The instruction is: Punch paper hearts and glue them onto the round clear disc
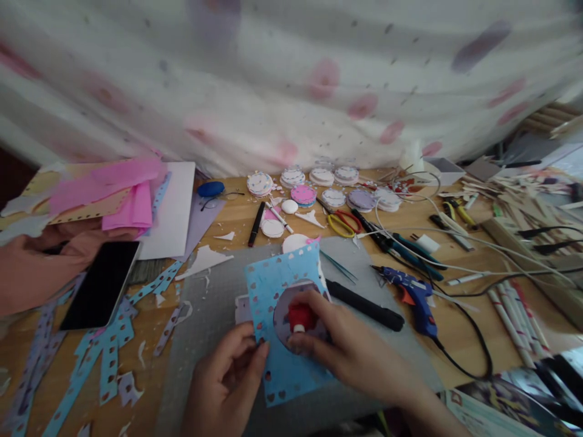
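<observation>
Blue paper (268, 291), printed with small hearts, is held over the grey mat (195, 303), between the two hands. At the left end of the table (241, 215), an orange cloth (36, 267) lies near a pile of pink paper (109, 182), with a phone (101, 285), its screen dark, lying beside the cloth. Nearer the person, blue and purple paper strips (109, 370) are scattered about. The left hand (228, 376) has its thumb and fingers pinched on the left edge of the blue paper. Farther back lie a black marker (256, 224) and, to its right, a cluster of round discs (303, 194). The right hand (346, 340) has thumb and forefinger closed around a red piece (299, 315) with a white end, over a purple circle (281, 328); whether that circle lies on the blue paper or shows through it, I cannot tell. Just right of the paper lies a thick black rod (364, 303), then a blue glue gun (421, 303) with a black cord. Farther right are slim markers (519, 321) lying side by side, with loose wooden sticks (523, 209) behind.
</observation>
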Tool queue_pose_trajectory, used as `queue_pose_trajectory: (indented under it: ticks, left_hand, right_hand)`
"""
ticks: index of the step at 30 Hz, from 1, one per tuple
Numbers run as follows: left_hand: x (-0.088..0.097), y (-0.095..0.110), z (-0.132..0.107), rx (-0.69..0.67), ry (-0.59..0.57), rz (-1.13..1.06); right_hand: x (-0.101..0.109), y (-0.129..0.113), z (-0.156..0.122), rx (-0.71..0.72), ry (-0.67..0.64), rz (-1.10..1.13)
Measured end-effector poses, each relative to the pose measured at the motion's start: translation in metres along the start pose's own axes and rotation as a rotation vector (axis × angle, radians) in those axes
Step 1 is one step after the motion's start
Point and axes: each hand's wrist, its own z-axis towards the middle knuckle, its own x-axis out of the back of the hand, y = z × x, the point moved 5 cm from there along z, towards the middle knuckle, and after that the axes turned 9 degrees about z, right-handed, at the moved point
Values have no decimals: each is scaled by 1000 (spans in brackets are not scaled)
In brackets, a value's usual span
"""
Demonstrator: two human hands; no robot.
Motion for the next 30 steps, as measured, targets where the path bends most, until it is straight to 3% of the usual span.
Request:
queue_pose_trajectory:
  ticks: [7,14,21,30]
  left_hand:
    - [-1,9,1,-47,4,-21]
    - [-1,5,2,-15,6,-30]
    - [-1,1,5,72,12,-69]
    - [-3,1,5,99,-22,-34]
  right_hand:
    - [2,-3,3,107,10,190]
    - [1,4,2,74,34,203]
    - [1,8,4,49,25,377]
    - [0,9,6,20,20,365]
